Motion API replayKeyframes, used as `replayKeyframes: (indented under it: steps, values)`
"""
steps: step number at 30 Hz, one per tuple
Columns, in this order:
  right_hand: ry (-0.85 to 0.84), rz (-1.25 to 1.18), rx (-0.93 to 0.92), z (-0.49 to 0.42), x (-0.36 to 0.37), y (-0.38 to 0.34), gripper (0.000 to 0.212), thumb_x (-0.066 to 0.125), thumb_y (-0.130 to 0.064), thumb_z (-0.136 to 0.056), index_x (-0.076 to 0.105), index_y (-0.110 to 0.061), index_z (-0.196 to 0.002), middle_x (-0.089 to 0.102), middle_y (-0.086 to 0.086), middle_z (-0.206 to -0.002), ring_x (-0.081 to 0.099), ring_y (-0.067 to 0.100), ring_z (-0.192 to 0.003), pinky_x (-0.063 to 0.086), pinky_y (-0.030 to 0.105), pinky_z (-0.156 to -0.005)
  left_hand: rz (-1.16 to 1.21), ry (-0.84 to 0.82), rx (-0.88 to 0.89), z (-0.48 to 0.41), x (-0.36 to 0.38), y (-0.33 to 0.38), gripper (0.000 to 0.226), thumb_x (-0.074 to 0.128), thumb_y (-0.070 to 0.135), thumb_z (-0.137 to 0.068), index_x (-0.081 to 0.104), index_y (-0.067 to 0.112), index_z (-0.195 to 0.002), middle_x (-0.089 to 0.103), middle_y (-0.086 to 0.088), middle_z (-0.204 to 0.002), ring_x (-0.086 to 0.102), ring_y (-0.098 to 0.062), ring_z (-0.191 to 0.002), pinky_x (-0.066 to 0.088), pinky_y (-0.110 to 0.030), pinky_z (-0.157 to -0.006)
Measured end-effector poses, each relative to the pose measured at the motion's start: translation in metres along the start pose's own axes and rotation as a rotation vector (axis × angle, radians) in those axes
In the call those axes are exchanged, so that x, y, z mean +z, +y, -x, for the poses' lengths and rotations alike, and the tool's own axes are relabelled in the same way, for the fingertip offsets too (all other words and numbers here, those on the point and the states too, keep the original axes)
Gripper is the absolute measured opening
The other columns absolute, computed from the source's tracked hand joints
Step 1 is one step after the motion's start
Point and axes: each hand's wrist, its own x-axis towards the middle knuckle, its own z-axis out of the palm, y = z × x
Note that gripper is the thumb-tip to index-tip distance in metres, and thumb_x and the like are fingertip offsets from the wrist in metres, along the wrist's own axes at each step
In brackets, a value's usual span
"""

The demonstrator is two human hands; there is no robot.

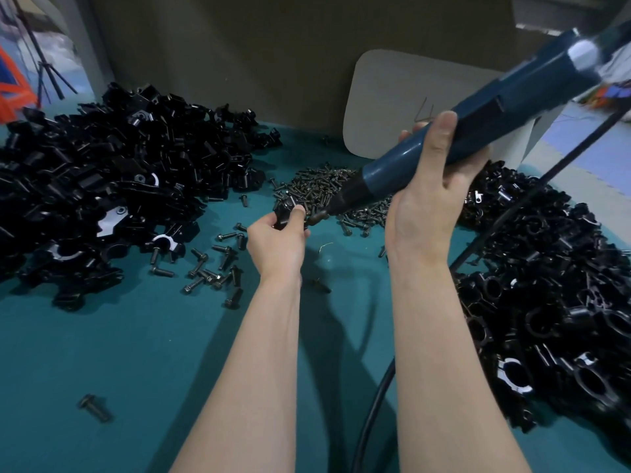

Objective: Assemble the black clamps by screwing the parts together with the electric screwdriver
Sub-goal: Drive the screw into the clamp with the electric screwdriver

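Well, the left hand (276, 242) pinched the clamp (284, 213), the right hand (428, 189) gripped the screwdriver (485, 121) beside it; the tiny clamp might slip.

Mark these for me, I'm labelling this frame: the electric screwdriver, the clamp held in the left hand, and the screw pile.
electric screwdriver (505, 93), head view, on its blue body.
clamp (285, 208), head view, on its visible black top.
screw pile (317, 182), head view, on the heap's middle.

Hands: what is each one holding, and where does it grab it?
The right hand grips the blue electric screwdriver round the lower end of its body. The left hand pinches a small black clamp by its near edge.
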Motion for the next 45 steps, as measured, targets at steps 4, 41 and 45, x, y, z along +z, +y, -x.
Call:
replayKeyframes:
  steps: [4, 41, 45]
  values:
    - [0.001, -0.014, -0.001, 0.001, 0.001, -0.002, 0.047, 0.051, -0.025, -0.093, 0.028, -0.016, -0.133, 0.049, 0.015, -0.113, 0.057, 0.018, -0.095, 0.05, 0.03, -0.093, 0.011, 0.0, -0.006, 0.0, 0.001, -0.002, 0.016, 0.07, 0.022, -0.086, 0.065, 0.01, -0.077, 0.062, 0.001, -0.063, 0.061, -0.022, -0.061, 0.056, -0.043, -0.089]
    - [0.079, -0.279, 0.129, -0.009, -0.01, -0.009, 0.034, 0.05, -0.024, -0.099, 0.037, -0.019, -0.129, 0.057, -0.003, -0.094, 0.061, 0.01, -0.078, 0.052, 0.027, -0.084, -0.139, -0.065, 0.018, -0.005, -0.002, -0.001, 0.023, 0.065, 0.03, -0.091, 0.06, 0.018, -0.073, 0.064, 0.006, -0.064, 0.072, -0.029, -0.08, 0.057, -0.044, -0.086]
    - [0.088, -0.299, 0.172, -0.01, -0.013, -0.012, 0.039, 0.051, -0.025, -0.098, 0.037, -0.016, -0.133, 0.053, 0.002, -0.102, 0.061, 0.014, -0.084, 0.051, 0.033, -0.094, -0.107, -0.073, -0.011, -0.004, -0.002, 0.001, 0.022, 0.066, 0.027, -0.091, 0.056, 0.018, -0.073, 0.063, 0.004, -0.073, 0.07, -0.02, -0.068, 0.057, -0.042, -0.087]
